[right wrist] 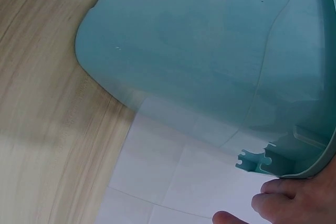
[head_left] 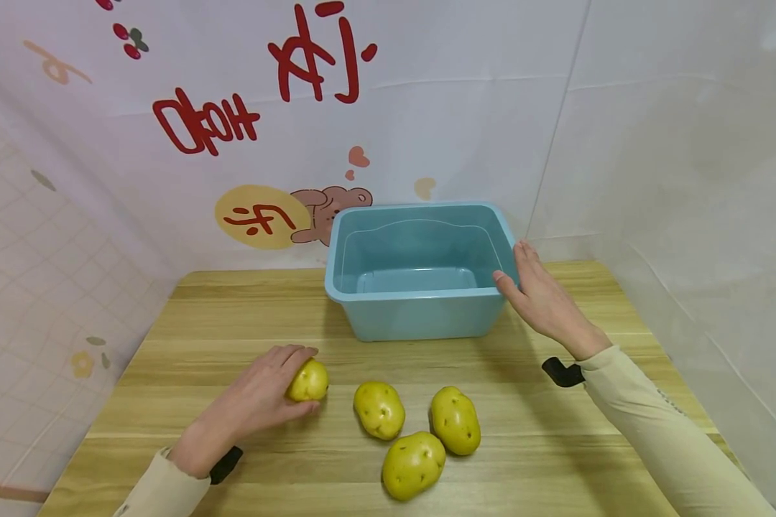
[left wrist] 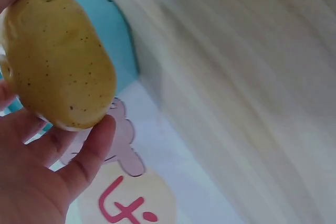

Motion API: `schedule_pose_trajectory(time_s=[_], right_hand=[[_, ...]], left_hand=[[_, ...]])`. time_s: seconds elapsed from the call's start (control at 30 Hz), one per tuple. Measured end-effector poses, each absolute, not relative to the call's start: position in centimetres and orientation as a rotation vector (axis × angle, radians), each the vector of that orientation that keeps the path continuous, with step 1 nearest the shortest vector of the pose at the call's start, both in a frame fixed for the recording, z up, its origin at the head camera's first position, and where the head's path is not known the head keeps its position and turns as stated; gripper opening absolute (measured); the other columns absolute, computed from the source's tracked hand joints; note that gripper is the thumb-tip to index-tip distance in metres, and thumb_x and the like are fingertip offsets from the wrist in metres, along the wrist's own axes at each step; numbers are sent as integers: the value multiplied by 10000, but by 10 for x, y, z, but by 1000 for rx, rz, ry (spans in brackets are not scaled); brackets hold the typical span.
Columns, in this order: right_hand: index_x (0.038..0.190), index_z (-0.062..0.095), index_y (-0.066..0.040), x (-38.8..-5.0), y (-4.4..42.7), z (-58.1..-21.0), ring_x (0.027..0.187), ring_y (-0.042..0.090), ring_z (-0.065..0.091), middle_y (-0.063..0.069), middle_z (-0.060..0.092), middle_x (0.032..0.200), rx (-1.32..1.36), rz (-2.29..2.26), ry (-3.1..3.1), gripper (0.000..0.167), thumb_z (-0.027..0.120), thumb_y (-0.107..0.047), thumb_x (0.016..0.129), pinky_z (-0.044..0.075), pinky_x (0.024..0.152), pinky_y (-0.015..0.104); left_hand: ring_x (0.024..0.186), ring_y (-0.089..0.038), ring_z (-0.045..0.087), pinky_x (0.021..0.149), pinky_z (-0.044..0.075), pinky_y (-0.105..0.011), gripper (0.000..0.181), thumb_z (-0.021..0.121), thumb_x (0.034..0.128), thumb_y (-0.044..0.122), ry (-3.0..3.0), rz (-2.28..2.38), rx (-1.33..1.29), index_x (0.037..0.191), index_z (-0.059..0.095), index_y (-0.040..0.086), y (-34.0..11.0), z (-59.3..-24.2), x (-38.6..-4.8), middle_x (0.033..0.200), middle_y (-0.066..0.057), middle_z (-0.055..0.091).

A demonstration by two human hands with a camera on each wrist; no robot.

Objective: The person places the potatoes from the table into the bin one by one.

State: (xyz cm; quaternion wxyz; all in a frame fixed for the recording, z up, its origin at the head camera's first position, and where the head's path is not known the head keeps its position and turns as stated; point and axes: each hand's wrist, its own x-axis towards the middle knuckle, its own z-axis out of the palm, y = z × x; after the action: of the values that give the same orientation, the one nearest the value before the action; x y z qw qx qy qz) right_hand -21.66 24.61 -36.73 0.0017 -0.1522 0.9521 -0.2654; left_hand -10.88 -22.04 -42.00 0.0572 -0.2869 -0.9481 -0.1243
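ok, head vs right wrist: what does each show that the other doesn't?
Head only: the left hand holding a yellow potato, three more potatoes and the bear print.
Right wrist only: notched tabs under the bin's rim.
Both: the blue bin, the right hand at its rim, the wood tabletop.

Fingers [left wrist: 93, 153] grip speckled potato [left wrist: 63, 61]; blue bin [left wrist: 119, 45] behind; blurred streaked surface [left wrist: 236, 66], probably wood.

Red characters [head_left: 350, 61], including 乐 [head_left: 261, 219], on wall [head_left: 453, 136]

The right wrist view's edges crop the blue bin [right wrist: 199, 51].
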Motion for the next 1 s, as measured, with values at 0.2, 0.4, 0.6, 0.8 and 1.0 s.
schedule_pose_trajectory(time_s=[0.2,0.4,0.6,0.8,1.0], right_hand=[[1616,-41,44,-216,246,-367,1584,315,-74,171,-101,1710,-474,-840,2986,878,312,-568,1094,72,1254,551],[1616,-38,47,-216,246,-368,1584,331,-59,185,-88,1710,-475,-832,2997,876,312,-564,1095,82,1251,560],[1617,-36,46,-216,246,-367,1584,337,-57,176,-93,1710,-470,-826,2996,881,308,-573,1092,85,1249,566],[1617,-34,46,-215,245,-366,1584,315,-72,164,-103,1711,-468,-839,2988,884,307,-577,1091,81,1250,563],[1619,-32,45,-216,246,-368,1585,307,-76,158,-104,1712,-469,-840,2988,884,304,-580,1090,80,1251,563]], left_hand=[[1111,-294,628,934,550,-490,694,909,777,425,-2769,-388,-903,1283,617,50,-214,-403,-109,1259,-109,644],[1176,-329,612,973,537,-525,729,907,784,430,-2732,-389,-914,1322,601,46,-207,-382,-109,1317,-130,626],[1157,-333,619,953,546,-523,751,924,761,407,-2623,-385,-986,1321,596,29,-200,-361,-110,1319,-146,621],[1156,-327,617,945,545,-508,732,822,862,512,-2482,-435,-1054,1344,584,16,-191,-340,-114,1331,-147,616],[1155,-325,604,934,548,-483,746,804,872,528,-2426,-440,-1071,1375,572,29,-180,-326,-117,1367,-145,598]])
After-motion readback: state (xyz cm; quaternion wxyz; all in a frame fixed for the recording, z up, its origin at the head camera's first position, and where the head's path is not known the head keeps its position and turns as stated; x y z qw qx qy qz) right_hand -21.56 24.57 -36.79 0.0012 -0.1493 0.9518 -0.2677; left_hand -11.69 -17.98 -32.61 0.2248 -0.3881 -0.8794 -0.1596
